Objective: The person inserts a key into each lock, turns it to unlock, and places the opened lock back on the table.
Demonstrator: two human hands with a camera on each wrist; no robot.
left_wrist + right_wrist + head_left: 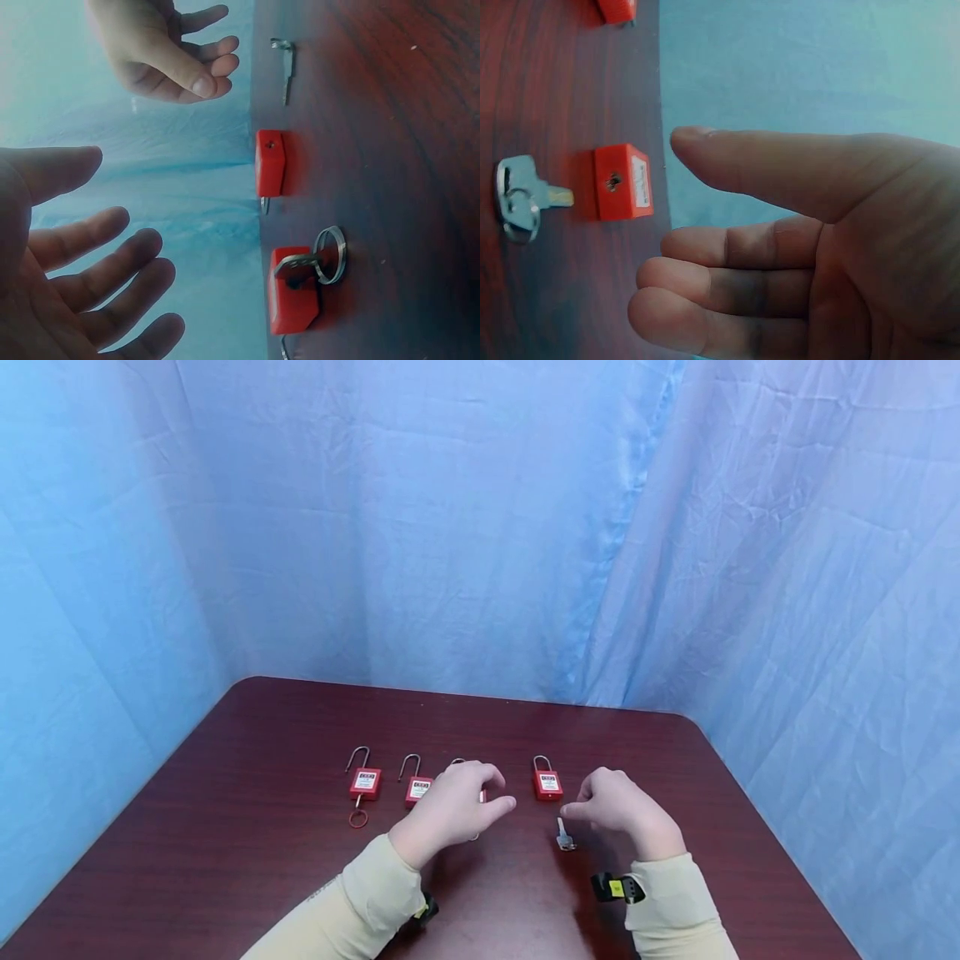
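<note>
- Head view: the right hand hovers with loosely curled fingers holding nothing; the loose key lies on the table just below its fingertips, long axis pointing away toward the right-most padlock. The left hand is farther off, over another padlock.
- Left wrist view: left fingers spread, empty; a keyed padlock lies beside them.
- Right wrist view: right fingers relaxed, empty; key beyond fingertips, blade toward the padlock's keyhole.
</note>
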